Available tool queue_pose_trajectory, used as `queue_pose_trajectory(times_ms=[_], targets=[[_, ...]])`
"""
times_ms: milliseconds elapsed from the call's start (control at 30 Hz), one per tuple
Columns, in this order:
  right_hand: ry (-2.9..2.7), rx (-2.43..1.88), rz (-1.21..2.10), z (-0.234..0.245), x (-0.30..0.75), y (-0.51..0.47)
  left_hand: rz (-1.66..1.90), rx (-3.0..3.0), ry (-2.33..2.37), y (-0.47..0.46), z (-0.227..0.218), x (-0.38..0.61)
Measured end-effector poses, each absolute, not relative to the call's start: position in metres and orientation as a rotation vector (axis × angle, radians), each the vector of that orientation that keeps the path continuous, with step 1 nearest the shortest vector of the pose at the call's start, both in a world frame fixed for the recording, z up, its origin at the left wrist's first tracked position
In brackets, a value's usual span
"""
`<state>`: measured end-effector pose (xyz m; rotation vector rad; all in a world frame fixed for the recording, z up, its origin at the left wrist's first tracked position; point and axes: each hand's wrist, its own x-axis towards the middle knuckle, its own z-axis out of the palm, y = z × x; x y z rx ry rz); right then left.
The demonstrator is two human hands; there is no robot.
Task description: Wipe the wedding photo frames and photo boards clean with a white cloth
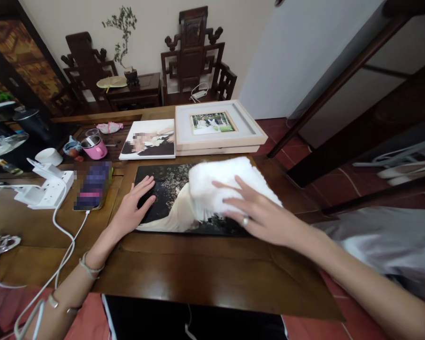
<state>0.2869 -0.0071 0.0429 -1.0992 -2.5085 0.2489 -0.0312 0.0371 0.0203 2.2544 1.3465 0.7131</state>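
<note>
A dark photo panel (163, 189) showing a white dress lies flat on the wooden table (198, 274). My left hand (132, 208) rests flat on its left edge, fingers spread. My right hand (258, 212), a ring on one finger, presses flat on a folded white cloth (216, 182) that lies over the panel's right part. The cloth hides that side of the picture.
Behind the panel lie another photo print (150, 139) and a pale framed picture (217, 125). To the left are a white power strip (46, 186) with cables, a phone (94, 184), a pink cup (95, 147). Carved chairs (194, 56) stand at the wall.
</note>
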Motion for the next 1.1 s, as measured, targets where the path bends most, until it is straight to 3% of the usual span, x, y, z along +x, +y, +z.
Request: queue_pose_trajectory(times_ms=[267,467,733,1100], targets=[[-2.474,-1.278,0.271,0.045,0.287,0.064,0.713,2.253,1.350,0.039,0.018,-0.032],[-2.492,-1.151,0.146,0.038,0.280,0.006,0.730,2.251,1.368,0.038,0.018,-0.030],[-2.687,-0.844,0.373,0.052,0.271,-0.072,0.707,2.268,1.351,0.039,0.016,-0.031],[-2.553,-1.145,0.177,0.047,0.267,0.049,0.696,2.262,1.331,0.039,0.017,-0.032]])
